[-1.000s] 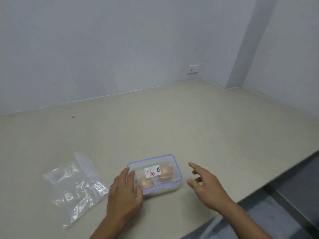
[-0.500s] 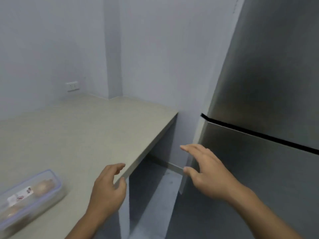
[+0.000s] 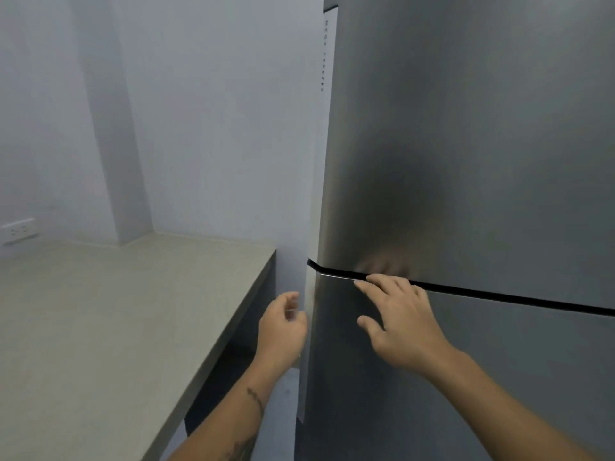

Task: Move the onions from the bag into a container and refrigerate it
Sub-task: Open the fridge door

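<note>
A tall steel refrigerator fills the right side of the view, its doors shut, with a dark gap between the upper and lower door. My right hand is spread open against the top edge of the lower door, fingertips at the gap. My left hand is loosely curled at the left side edge of that door and holds nothing. The container with the onions and the plastic bag are out of view.
A beige countertop runs along the left, ending just short of the refrigerator with a narrow gap between them. A wall socket sits on the pale wall at far left.
The view has swung right from the counter to the refrigerator. The container and bag have left the view. Both hands have moved up to the lower door's edges.
</note>
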Available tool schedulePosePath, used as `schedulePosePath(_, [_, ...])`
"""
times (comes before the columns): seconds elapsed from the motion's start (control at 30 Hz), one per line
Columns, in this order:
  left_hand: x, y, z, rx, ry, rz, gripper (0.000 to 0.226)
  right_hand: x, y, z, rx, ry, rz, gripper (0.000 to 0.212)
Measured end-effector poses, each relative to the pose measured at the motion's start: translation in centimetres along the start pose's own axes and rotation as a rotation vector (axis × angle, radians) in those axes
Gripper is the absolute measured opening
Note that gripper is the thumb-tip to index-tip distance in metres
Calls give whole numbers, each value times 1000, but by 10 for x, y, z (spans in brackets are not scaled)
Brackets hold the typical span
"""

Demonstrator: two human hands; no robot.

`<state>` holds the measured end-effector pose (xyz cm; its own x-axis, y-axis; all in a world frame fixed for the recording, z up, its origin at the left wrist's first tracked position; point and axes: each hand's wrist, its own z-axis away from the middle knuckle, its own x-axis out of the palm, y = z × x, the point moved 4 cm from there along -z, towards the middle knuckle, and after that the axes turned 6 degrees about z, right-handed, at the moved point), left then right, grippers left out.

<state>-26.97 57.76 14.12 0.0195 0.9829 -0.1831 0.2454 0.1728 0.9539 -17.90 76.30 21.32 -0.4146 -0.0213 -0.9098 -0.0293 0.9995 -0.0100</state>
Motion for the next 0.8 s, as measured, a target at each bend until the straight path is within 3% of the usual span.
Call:
schedulePosePath(0.17, [26, -4, -24, 66, -53, 74, 36, 10, -4, -3, 72, 151, -11, 60])
schedulePosePath(0.3, [38, -20, -16, 148, 43, 128, 45, 14, -11, -7, 118, 209, -78, 59])
schedulePosePath(0.43, [42, -29, -18, 202, 37, 89, 50, 16, -8, -7, 210, 226, -163, 57])
schedulePosePath(0.63, [36, -31, -14, 130, -86, 88, 58, 14, -14, -5, 274, 238, -221, 52])
schedulePosePath(0.8, [23, -23, 28, 168, -63, 25, 74, -4, -26, 5, 320, 239, -164, 45])
